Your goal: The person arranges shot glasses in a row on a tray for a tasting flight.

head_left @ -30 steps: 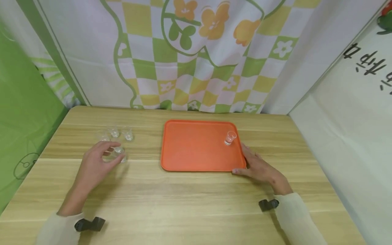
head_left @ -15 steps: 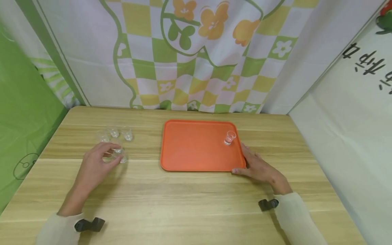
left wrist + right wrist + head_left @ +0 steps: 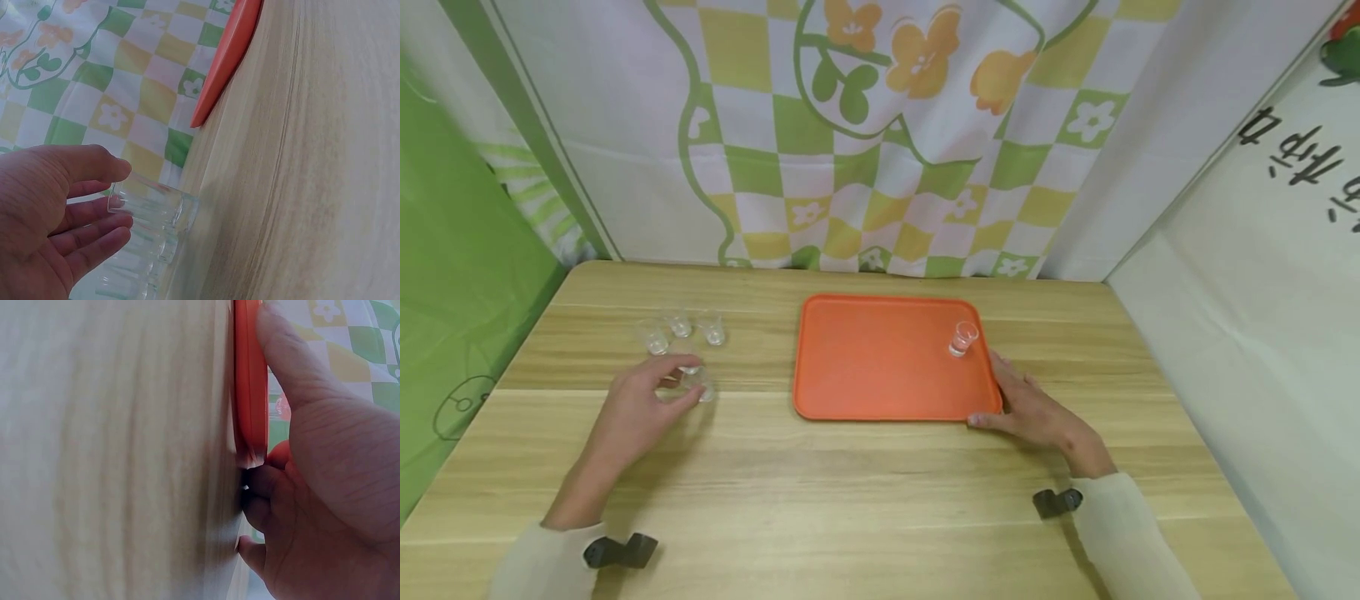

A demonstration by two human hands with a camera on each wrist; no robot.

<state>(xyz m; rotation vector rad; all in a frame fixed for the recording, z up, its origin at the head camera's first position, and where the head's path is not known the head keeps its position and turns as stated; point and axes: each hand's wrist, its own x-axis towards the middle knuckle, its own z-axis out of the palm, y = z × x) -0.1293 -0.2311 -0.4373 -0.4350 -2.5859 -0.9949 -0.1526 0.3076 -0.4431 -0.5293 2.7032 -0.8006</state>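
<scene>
Apparent grasping step: one glass (image 3: 156, 200) is pinched near its rim by the left grip (image 3: 642, 400), the tray (image 3: 880, 362) clasped cornerwise by the right grip (image 3: 1036, 410); upright lifting seems required.

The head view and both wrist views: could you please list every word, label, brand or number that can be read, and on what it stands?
White wall sheet at right: black characters, slanted and cut off by the picture edge; I cannot read them with certainty.
Orange tray and glasses: no text visible.
Patterned curtain: no text visible.
</scene>
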